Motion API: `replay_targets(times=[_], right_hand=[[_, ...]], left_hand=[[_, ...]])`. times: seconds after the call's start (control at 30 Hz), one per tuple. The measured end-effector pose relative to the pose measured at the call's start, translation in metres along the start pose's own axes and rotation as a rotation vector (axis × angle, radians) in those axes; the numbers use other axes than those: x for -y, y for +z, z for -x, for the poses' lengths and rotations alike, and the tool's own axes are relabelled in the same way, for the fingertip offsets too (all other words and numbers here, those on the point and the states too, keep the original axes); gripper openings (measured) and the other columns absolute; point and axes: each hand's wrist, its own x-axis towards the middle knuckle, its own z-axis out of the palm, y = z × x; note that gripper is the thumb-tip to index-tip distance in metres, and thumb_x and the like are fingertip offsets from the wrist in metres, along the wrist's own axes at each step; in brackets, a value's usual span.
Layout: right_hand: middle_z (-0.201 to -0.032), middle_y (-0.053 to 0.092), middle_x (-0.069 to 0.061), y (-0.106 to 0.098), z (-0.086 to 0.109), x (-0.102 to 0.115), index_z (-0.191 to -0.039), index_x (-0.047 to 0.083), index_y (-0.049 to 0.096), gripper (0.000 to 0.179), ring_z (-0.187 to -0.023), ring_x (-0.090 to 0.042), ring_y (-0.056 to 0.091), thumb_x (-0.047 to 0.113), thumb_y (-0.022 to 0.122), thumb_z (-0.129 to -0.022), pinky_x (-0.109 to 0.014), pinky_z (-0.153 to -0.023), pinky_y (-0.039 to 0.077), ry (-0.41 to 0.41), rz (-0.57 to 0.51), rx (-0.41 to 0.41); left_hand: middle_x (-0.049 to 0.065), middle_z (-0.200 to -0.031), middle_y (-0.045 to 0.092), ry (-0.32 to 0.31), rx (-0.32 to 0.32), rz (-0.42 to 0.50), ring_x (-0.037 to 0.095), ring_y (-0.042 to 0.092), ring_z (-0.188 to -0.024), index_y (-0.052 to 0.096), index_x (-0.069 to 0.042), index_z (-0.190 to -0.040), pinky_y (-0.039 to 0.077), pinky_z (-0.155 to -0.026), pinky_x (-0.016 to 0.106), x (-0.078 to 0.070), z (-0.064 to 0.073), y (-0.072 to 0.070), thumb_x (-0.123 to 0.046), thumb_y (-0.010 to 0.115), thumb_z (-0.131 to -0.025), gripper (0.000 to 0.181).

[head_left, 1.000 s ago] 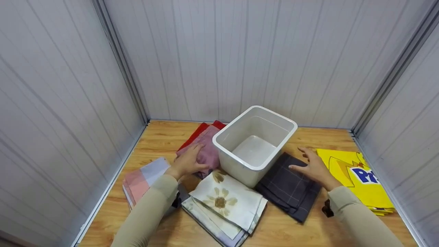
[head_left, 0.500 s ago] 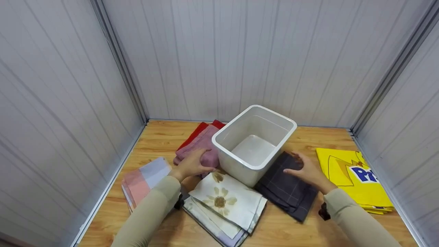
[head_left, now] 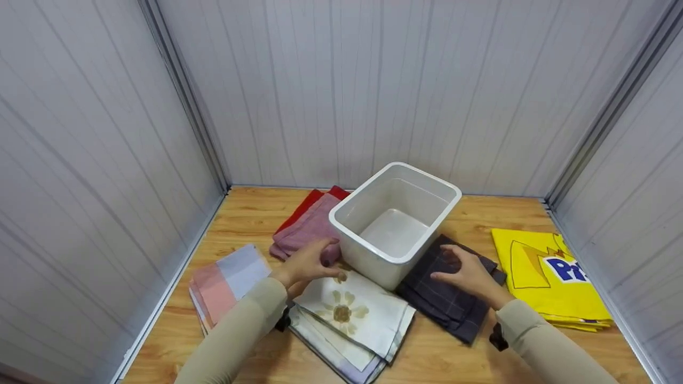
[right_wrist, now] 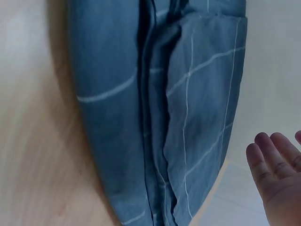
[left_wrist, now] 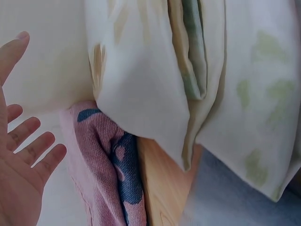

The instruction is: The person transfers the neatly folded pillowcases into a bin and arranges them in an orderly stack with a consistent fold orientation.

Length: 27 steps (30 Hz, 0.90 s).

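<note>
A white plastic bin (head_left: pixel 368 261) with nothing inside stands in the middle, near the back wall. My left hand (head_left: pixel 307 265), fingers spread, is beside its left side, over the pink folded cloth (head_left: pixel 312 221) and the corner of the white flower-print cloth (head_left: pixel 368 314). To the right of the bin my right hand (head_left: pixel 469 274) hovers with thumb and fingers apart above the dark checked cloth (head_left: pixel 427 290). Both wrist views show the palms holding nothing, the left near the pink cloth (left_wrist: pixel 96 155), the right beside the dark cloth (right_wrist: pixel 207 108).
A red cloth (head_left: pixel 304 207) lies under the pink one at the back left. A pink-and-blue checked cloth (head_left: pixel 213 288) is at the left, and a yellow printed cloth (head_left: pixel 560 293) at the right. Walls (head_left: pixel 341 96) enclose the wooden table (head_left: pixel 256 213) at back and sides.
Both hands have come inward, the left moving right and the right moving left, closer to the bin. The bin and cloths stay where they were.
</note>
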Motion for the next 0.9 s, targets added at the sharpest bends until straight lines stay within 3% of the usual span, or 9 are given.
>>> replay_targets(times=[0.17,0.27,0.47,0.67,0.9], right_hand=[[-0.133,0.07,-0.029,0.012,0.004,0.001,-0.148,-0.004,0.058,0.076,-0.118,-0.046,0.071,0.03,0.092,-0.089,-0.062,-0.101,0.057,-0.023,0.007,0.013],[-0.128,0.073,-0.026,0.019,0.006,0.002,-0.147,-0.005,0.059,0.076,-0.115,-0.041,0.072,0.031,0.092,-0.088,-0.059,-0.098,0.059,-0.029,0.017,0.019],[-0.117,0.076,-0.021,0.034,0.011,0.003,-0.143,-0.008,0.061,0.075,-0.106,-0.037,0.072,0.029,0.094,-0.087,-0.049,-0.09,0.061,-0.049,0.01,0.019],[-0.117,0.075,-0.02,0.049,0.014,0.007,-0.139,-0.008,0.063,0.073,-0.103,-0.034,0.073,0.03,0.095,-0.085,-0.042,-0.089,0.061,-0.078,-0.004,0.023],[-0.116,0.075,-0.021,0.065,0.017,0.014,-0.136,-0.009,0.064,0.07,-0.098,-0.031,0.073,0.029,0.095,-0.085,-0.036,-0.086,0.061,-0.113,-0.021,0.05]], left_hand=[[0.02,-0.163,0.052,-0.04,0.022,0.162,0.039,0.047,-0.152,0.049,-0.004,-0.16,0.035,-0.128,0.059,-0.004,0.001,0.007,-0.019,0.096,-0.083,0.091],[0.021,-0.162,0.053,-0.062,0.043,0.203,0.041,0.048,-0.151,0.049,-0.001,-0.159,0.035,-0.129,0.058,-0.006,0.0,0.012,-0.016,0.095,-0.084,0.09],[0.021,-0.155,0.059,-0.035,0.084,0.131,0.04,0.057,-0.143,0.053,-0.001,-0.156,0.037,-0.128,0.055,-0.003,-0.004,0.021,-0.018,0.094,-0.086,0.083],[0.024,-0.134,0.072,0.038,0.121,0.073,0.039,0.073,-0.122,0.054,0.003,-0.15,0.053,-0.115,0.055,-0.001,-0.01,0.027,-0.019,0.091,-0.089,0.074],[0.024,-0.13,0.073,0.098,0.138,0.005,0.038,0.075,-0.115,0.058,0.004,-0.144,0.059,-0.105,0.053,0.0,-0.014,0.033,-0.019,0.093,-0.086,0.072]])
